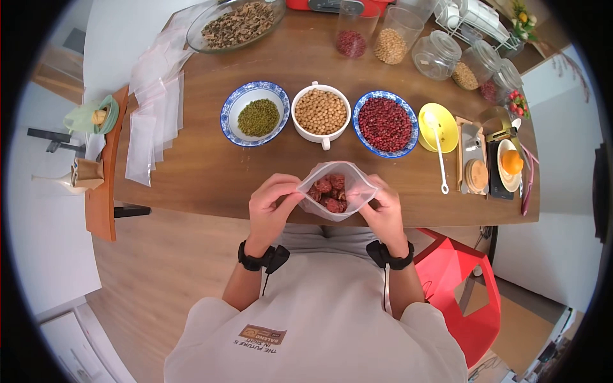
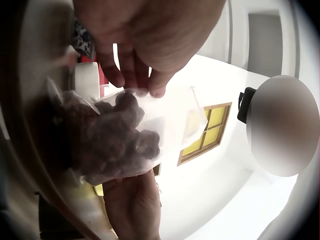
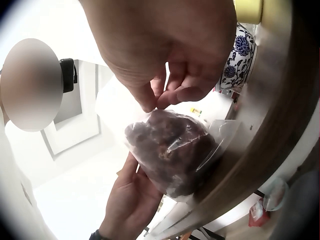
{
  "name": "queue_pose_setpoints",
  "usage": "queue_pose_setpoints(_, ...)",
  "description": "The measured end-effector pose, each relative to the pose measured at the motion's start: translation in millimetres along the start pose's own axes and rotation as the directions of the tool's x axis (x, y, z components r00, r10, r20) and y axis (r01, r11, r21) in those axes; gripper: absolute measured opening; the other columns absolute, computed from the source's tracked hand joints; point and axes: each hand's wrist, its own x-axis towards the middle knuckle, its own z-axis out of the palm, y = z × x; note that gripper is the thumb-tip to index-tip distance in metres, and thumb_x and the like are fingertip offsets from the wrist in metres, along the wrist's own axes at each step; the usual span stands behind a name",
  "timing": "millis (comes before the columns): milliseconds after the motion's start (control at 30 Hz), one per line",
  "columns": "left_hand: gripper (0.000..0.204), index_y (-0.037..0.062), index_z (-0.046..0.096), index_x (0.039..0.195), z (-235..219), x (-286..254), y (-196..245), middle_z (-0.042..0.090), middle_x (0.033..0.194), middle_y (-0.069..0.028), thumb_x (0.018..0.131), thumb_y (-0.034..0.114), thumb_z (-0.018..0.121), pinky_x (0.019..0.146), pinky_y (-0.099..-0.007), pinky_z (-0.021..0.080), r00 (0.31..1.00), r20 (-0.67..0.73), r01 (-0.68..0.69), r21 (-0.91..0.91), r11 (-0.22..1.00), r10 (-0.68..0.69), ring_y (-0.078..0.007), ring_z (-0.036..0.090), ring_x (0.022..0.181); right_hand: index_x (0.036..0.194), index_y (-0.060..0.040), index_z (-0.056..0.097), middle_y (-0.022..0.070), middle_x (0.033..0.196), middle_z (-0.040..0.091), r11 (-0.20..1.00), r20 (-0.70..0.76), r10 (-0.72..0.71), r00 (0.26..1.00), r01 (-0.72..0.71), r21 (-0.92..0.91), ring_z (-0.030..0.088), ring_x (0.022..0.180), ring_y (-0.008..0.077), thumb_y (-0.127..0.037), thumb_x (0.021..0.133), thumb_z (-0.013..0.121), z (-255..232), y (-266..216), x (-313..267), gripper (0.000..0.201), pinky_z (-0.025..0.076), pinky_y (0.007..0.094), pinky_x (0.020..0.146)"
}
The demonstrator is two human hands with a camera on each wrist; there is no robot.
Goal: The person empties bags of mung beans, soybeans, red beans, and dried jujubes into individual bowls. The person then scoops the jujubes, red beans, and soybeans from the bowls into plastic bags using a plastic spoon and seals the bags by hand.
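A clear plastic bag (image 1: 338,216) of dark red dried fruit (image 1: 330,191) is at the table's front edge, its mouth spread wide towards the head camera. The left hand (image 1: 271,205) pinches the left side of the rim between thumb and fingers, and the right hand (image 1: 385,214) pinches the right side. In the left wrist view the fruit (image 2: 112,137) fills the bag below the left hand (image 2: 150,40). The right wrist view has the bulging bag (image 3: 172,150) under the right hand (image 3: 167,50).
Behind the bag stand a bowl of green beans (image 1: 258,117), a white cup of chickpeas (image 1: 320,112) and a bowl of red beans (image 1: 385,124). Empty bags (image 1: 142,143) lie at left. A yellow bowl (image 1: 450,131) with a spoon, a scale and jars (image 1: 437,56) are at right.
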Motion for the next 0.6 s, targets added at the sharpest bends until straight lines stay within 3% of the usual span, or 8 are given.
queue_pose_setpoints(133,0.016,-0.0041,0.073,0.105,-1.3,-3.0,-0.2,0.070,0.107,-0.0123,0.090,-0.009,0.072,0.077,-0.0284,0.054,1.000,-0.007,-0.001,-0.011,1.000,0.001,-0.0185,0.066,0.091,0.101,-0.0008,0.072,0.0102,0.104,0.071,0.990,-0.009,-0.103,0.995,0.102,-0.099,0.067,0.087,0.0192,0.003,0.085,0.078,0.7,0.3,0.3,0.017,0.054,0.0284,0.071)
queue_pose_setpoints(233,0.018,-0.0037,0.072,0.107,-2.9,-3.0,-2.1,0.069,0.108,-0.0123,0.090,-0.010,0.070,0.078,-0.0280,0.053,0.994,-0.071,-0.083,0.042,0.996,0.086,-0.0182,0.065,0.091,0.100,-0.0003,0.070,0.0097,0.101,0.069,0.991,-0.062,-0.035,0.997,0.027,-0.134,0.064,0.082,0.0182,0.005,0.084,0.077,-7.5,-2.8,-4.1,0.019,0.053,0.0288,0.070)
queue_pose_setpoints(333,0.015,-0.0035,0.072,0.104,-6.4,-3.8,0.2,0.069,0.107,-0.0124,0.091,-0.010,0.069,0.080,-0.0282,0.053,0.989,-0.107,-0.091,0.082,0.992,0.099,-0.0181,0.065,0.092,0.099,-0.0005,0.070,0.0087,0.098,0.067,0.981,-0.080,-0.100,0.992,0.084,-0.177,0.061,0.079,0.0161,0.007,0.081,0.076,-11.2,-8.5,-2.2,0.020,0.052,0.0289,0.069)
queue_pose_setpoints(400,0.015,-0.0031,0.071,0.104,-7.1,1.1,3.2,0.069,0.107,-0.0124,0.091,-0.010,0.068,0.080,-0.0284,0.053,0.997,-0.060,-0.038,0.094,0.995,0.044,-0.0183,0.065,0.092,0.098,-0.0009,0.071,0.0083,0.098,0.067,0.975,-0.069,-0.128,0.989,0.113,-0.192,0.061,0.079,0.0151,0.008,0.081,0.075,-12.6,-5.8,-4.8,0.020,0.052,0.0289,0.068)
queue_pose_setpoints(500,0.016,-0.0018,0.069,0.106,-13.1,2.1,-2.8,0.069,0.110,-0.0124,0.090,-0.007,0.070,0.085,-0.0307,0.053,1.000,0.030,-0.011,0.081,0.997,0.008,-0.0196,0.065,0.097,0.106,-0.0016,0.070,0.0097,0.106,0.068,0.984,-0.070,-0.061,0.996,0.048,-0.173,0.062,0.083,0.0170,0.007,0.078,0.077,-13.3,1.0,-7.0,0.030,0.053,0.0295,0.072)
queue_pose_setpoints(533,0.019,-0.0009,0.069,0.108,-14.7,1.5,-5.2,0.068,0.112,-0.0124,0.089,-0.004,0.072,0.088,-0.0327,0.053,0.997,0.076,-0.034,0.052,0.998,0.030,-0.0209,0.064,0.101,0.112,-0.0018,0.068,0.0108,0.110,0.067,0.998,-0.063,-0.006,0.998,0.002,-0.059,0.062,0.087,0.0183,0.005,0.077,0.079,-12.4,-1.7,-6.8,0.037,0.053,0.0303,0.076)
queue_pose_setpoints(567,0.019,-0.0009,0.069,0.108,-12.2,2.3,-1.7,0.068,0.112,-0.0124,0.089,-0.004,0.072,0.088,-0.0327,0.053,0.997,0.077,-0.031,0.052,0.998,0.027,-0.0209,0.064,0.101,0.118,-0.0019,0.067,0.0119,0.115,0.066,0.997,-0.050,0.048,0.998,-0.046,0.055,0.063,0.090,0.0197,0.003,0.075,0.080,-12.6,-5.4,-6.5,0.045,0.053,0.0310,0.080)
queue_pose_setpoints(600,0.025,-0.0012,0.069,0.112,-8.1,3.9,4.8,0.067,0.116,-0.0132,0.088,0.002,0.076,0.096,-0.0365,0.050,0.994,0.106,-0.038,-0.037,0.999,0.041,-0.0232,0.062,0.110,0.132,-0.0015,0.062,0.0131,0.122,0.064,0.998,0.039,0.050,0.998,-0.051,0.037,0.063,0.102,0.0236,-0.002,0.071,0.086,-15.7,-10.4,-3.7,0.066,0.052,0.0340,0.089)
